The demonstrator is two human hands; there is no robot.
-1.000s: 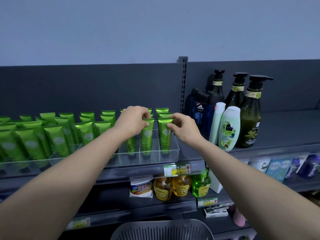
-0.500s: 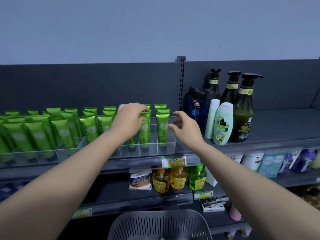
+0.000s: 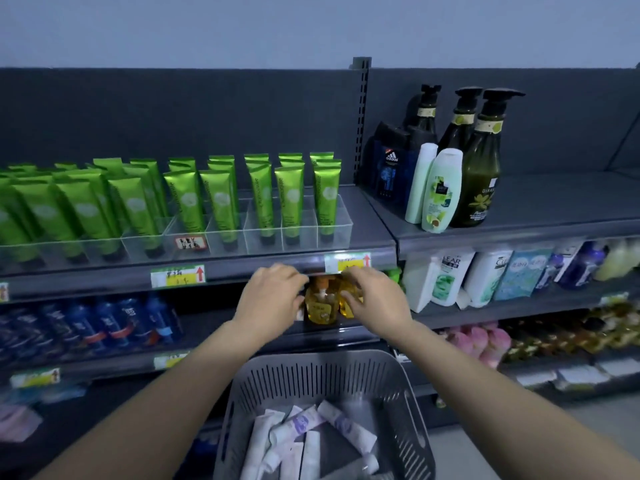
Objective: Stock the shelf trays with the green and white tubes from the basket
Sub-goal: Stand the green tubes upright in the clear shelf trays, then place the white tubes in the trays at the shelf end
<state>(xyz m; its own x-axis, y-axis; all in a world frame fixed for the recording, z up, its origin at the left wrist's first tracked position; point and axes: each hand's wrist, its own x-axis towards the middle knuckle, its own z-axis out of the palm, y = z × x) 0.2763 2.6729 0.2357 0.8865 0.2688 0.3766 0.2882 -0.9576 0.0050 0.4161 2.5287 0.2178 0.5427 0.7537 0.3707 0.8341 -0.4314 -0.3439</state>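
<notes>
Green tubes (image 3: 221, 199) stand upright in rows in the clear trays (image 3: 298, 233), high above the fingers. A moment ago the left hand (image 3: 273, 299) was up at those tubes, with its fingers on one in the tray, and the right hand (image 3: 375, 299) was open just beside the tray. Now both hands are down, below the edge of the top shelf (image 3: 263, 268). They touch no tube.

The left fingers (image 3: 294, 284) are bent a little and sit close together. The right fingers (image 3: 351, 277) are bent a little too, and spread slightly. Neither hand holds anything. The hands are a bit blurry.

Yellow bottles (image 3: 320, 303) stand on the next shelf down, right behind the fingertips and in the gap between the two hands. A yellow price tag (image 3: 347, 262) sits just above the right fingers.

The grey basket (image 3: 311, 372) is under the wrists, nearer to the person. More of its inside shows now than before. White tubes (image 3: 298, 431) lie in a loose pile at its bottom, well below the fingers.

Dark pump bottles (image 3: 481, 168) stand on the top shelf, up and off to the right of the right hand.
</notes>
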